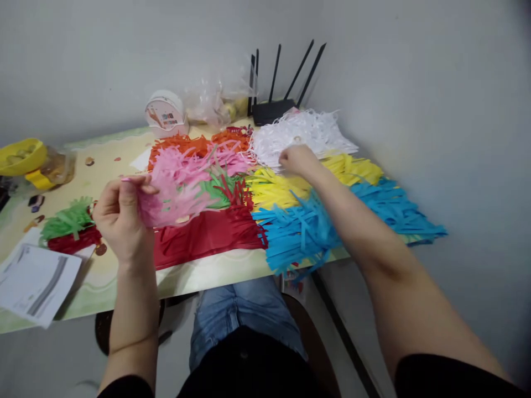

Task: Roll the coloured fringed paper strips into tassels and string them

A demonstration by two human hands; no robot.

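My left hand (120,218) is closed on a bunch of pink fringed paper (174,193), held up just above the table. My right hand (296,160) reaches far forward to the pile of white fringed paper (302,132); its fingers curl at the pile's near edge, and what they grip is hidden. Under my right forearm lie yellow fringed paper (274,188) and blue fringed paper (302,232). Red fringed paper (207,235) lies in front of me, with orange (186,145) and green (211,190) pieces behind it.
A black router (271,110) with antennas stands at the back corner beside a clear plastic bag (211,99) and a white round box (165,113). A yellow-lidded jar (29,160) and a printed sheet (35,282) sit left. A green and red bundle (68,226) lies nearby. Wall on the right.
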